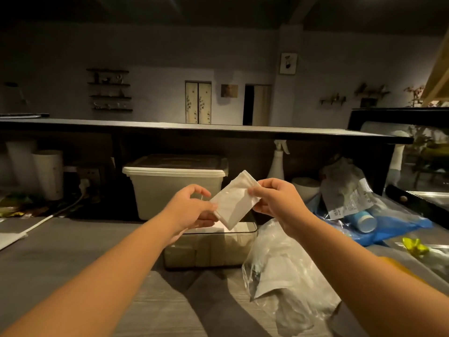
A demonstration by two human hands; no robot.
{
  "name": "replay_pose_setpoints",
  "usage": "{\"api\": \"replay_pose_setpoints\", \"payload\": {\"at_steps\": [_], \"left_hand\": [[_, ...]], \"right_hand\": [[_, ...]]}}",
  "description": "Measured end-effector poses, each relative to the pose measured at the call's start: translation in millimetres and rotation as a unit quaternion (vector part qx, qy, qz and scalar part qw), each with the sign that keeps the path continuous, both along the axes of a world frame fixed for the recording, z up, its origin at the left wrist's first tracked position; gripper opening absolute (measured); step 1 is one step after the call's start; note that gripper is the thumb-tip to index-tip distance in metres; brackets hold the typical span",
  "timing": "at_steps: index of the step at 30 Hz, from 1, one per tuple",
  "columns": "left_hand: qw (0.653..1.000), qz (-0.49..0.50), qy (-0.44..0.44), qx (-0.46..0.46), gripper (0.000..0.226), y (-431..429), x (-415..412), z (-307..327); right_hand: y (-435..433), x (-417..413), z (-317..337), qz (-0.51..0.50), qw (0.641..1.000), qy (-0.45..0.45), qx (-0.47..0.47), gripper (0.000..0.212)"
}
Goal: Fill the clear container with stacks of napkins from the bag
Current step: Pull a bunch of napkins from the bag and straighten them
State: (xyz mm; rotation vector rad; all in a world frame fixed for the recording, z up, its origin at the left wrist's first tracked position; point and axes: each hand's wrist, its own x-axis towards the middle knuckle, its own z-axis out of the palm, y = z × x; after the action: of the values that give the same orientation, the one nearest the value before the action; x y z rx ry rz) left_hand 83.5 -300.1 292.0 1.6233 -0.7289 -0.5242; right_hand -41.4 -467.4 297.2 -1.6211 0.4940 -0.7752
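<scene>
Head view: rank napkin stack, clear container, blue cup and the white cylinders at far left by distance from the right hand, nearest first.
1. napkin stack: pinched in the right hand.
2. clear container: just below, to its left.
3. blue cup: lying off to the right.
4. white cylinders: far left, under the shelf.

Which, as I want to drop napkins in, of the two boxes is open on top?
The clear box in front; the white tub behind it has its lid on.
</scene>
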Motion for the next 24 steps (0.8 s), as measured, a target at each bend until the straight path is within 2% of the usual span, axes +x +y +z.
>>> {"api": "replay_pose_setpoints", "payload": {"at_steps": [3,8,12,17,24], "left_hand": [[0.999,-0.008,-0.015,0.035,0.031,-12,6,1],[0.981,-0.006,-0.135,0.138,0.031,-28,11,-1],[0.972,-0.018,-0.138,0.191,0.038,-34,14,-3],[0.966,-0.053,-0.12,0.225,0.042,-38,12,-6],[0.955,-0.076,-0.104,0.268,0.025,-46,17,-5]], "right_hand": [[-11,12,4,-0.018,1.0,0.017,-0.008,0.017],[-31,32,6,-0.023,0.995,0.094,-0.024,0.018],[-41,47,6,0.001,0.977,0.195,-0.09,0.016],[-48,61,6,0.048,0.907,0.322,-0.269,0.014],[-45,74,5,0.073,0.823,0.385,-0.411,0.016]]}}
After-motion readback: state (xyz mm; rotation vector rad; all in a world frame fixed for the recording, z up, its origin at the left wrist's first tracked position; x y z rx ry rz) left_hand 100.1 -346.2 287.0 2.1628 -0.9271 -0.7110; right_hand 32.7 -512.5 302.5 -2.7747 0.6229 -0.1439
